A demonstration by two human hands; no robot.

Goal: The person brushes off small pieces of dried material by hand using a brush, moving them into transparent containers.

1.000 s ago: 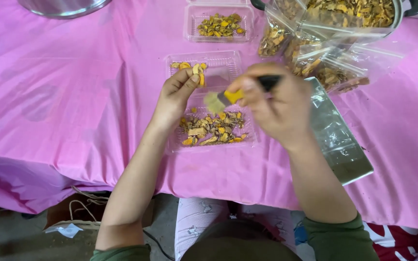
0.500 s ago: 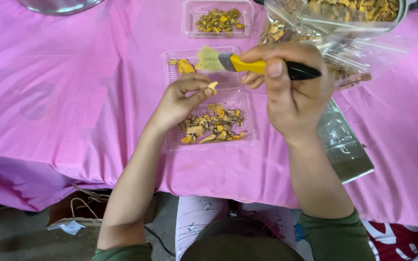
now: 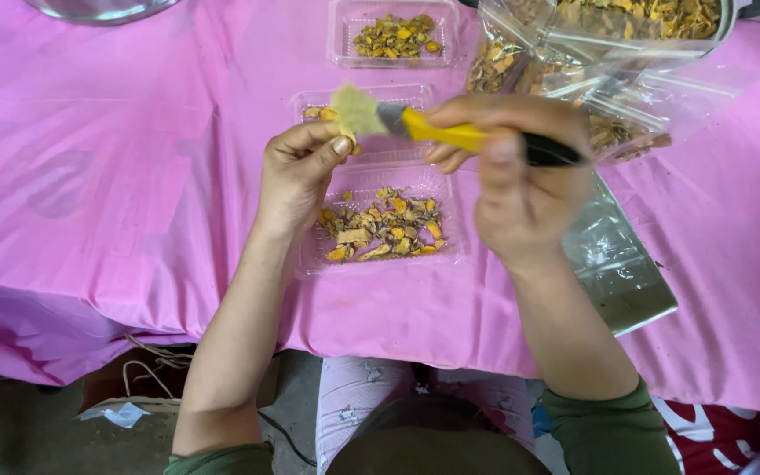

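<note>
While the right hand (image 3: 521,189) grips a yellow-handled brush (image 3: 450,132), the left hand (image 3: 296,171) pinches a small piece (image 3: 345,141).

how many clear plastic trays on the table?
3. Near tray with dried pieces, below the hands; middle tray behind the brush, nearly empty; far tray at the top edge, holding pieces. The bags at right may hide more.

- A table (image 3: 116,193) draped in a pink cloth carries three clear trays (image 3: 386,262) of yellow-brown pieces, toward 12 o'clock.
- Clear plastic bags (image 3: 626,97) lie at 2 o'clock.
- A metal bowl (image 3: 98,9) sits at 11 o'clock.
</note>
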